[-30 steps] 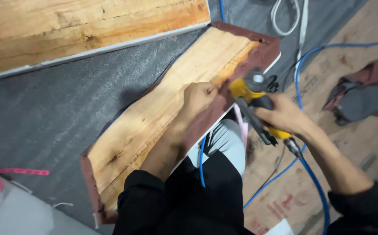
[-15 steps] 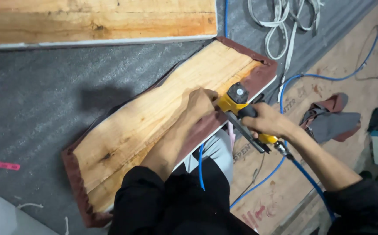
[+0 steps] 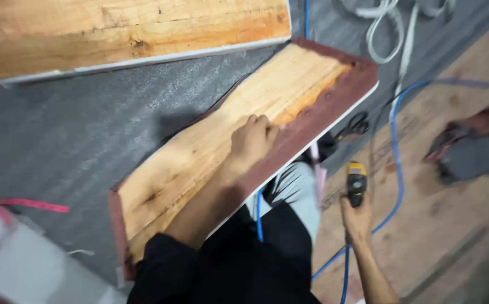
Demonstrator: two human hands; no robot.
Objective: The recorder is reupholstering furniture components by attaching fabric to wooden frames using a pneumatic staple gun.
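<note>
A long pale wood slab [image 3: 210, 152] lies at a slant on the grey mat, framed by a dark red border [image 3: 334, 107]. My left hand [image 3: 251, 141] rests as a loose fist on the slab near its red right edge. My right hand [image 3: 357, 217] is pulled back over the wooden floor, away from the slab, gripping a yellow and black air tool [image 3: 356, 180] that points up. A blue hose [image 3: 394, 169] runs from the tool across the floor.
A second, larger wood slab [image 3: 126, 31] with a white edge lies at the top left. The grey mat [image 3: 58, 141] covers the left. Black scissors [image 3: 354, 126], white cord [image 3: 385, 28] and a pair of sandals [image 3: 470, 141] lie to the right. A pink strip [image 3: 33, 205] lies at left.
My right hand has drawn the yellow tool away from the slab's red edge, down and back toward me. My left hand stays on the slab. The view has shifted.
</note>
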